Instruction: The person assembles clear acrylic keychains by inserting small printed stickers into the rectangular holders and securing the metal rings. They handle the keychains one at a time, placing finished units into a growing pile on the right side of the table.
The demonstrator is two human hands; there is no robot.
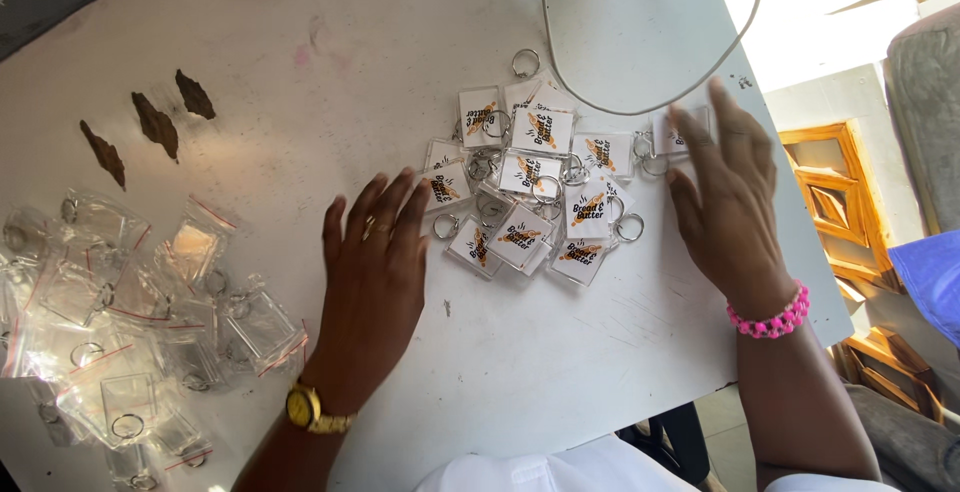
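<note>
Both of my hands lie open on the white counter: my left hand, with its gold watch, rests flat, fingertips just touching the near-left edge of the heap of keyrings, and my right hand, with a pink bead bracelet at the wrist, spreads over the heap's right edge, seemingly to corral it. These keyrings are clear, hard plastic squares with printed paper inserts and metal split rings, while well left of the heap lies a crinkly pile of small clear bags holding blank ones.

table white | bracelet pink | watch gold | cable white
</note>
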